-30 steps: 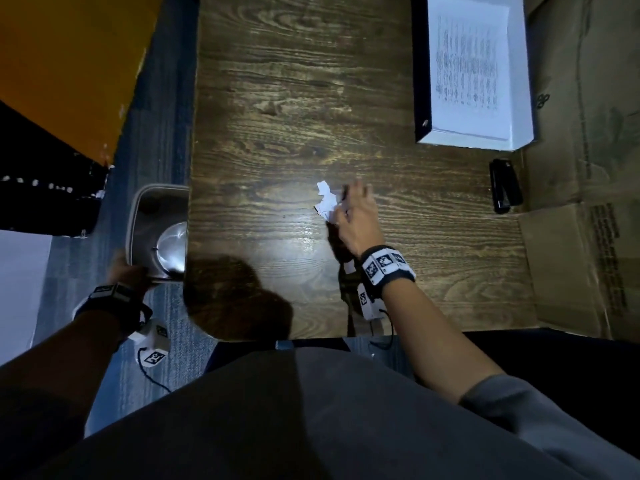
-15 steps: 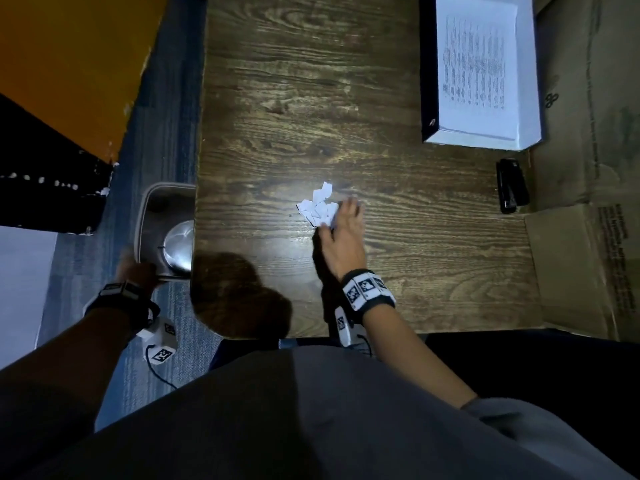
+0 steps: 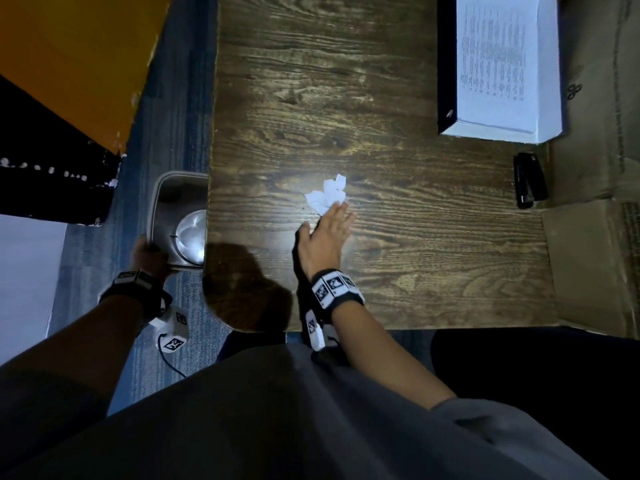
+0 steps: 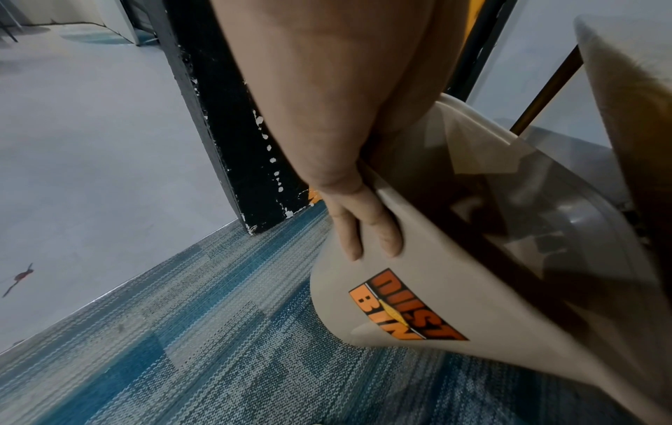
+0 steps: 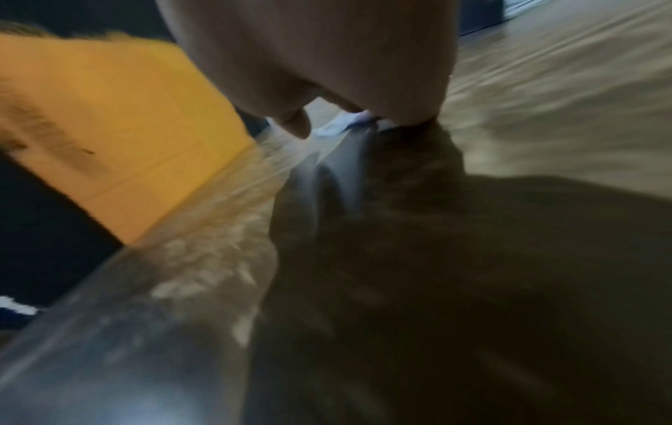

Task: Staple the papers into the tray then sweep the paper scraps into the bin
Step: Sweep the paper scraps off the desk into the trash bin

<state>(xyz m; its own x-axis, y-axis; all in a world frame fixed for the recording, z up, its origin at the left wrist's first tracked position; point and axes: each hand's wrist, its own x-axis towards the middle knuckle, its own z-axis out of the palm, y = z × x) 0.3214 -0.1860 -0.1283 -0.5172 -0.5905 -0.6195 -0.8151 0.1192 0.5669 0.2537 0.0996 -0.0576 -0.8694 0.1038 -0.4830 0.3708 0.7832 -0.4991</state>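
Right hand (image 3: pixel 325 233) is lying flat, fingers touching the paper scraps (image 3: pixel 327 195); left hand (image 3: pixel 149 252) is gripping the bin (image 3: pixel 162 202) rim by the table's (image 3: pixel 381 237) left edge.

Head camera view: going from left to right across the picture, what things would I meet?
Beige plastic dust bin → pile of white paper scraps → white tray holding printed papers, with the black stapler just below it.

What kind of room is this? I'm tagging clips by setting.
Probably an office: printed papers in a tray, a black stapler on a wooden desk, carpet tiles.
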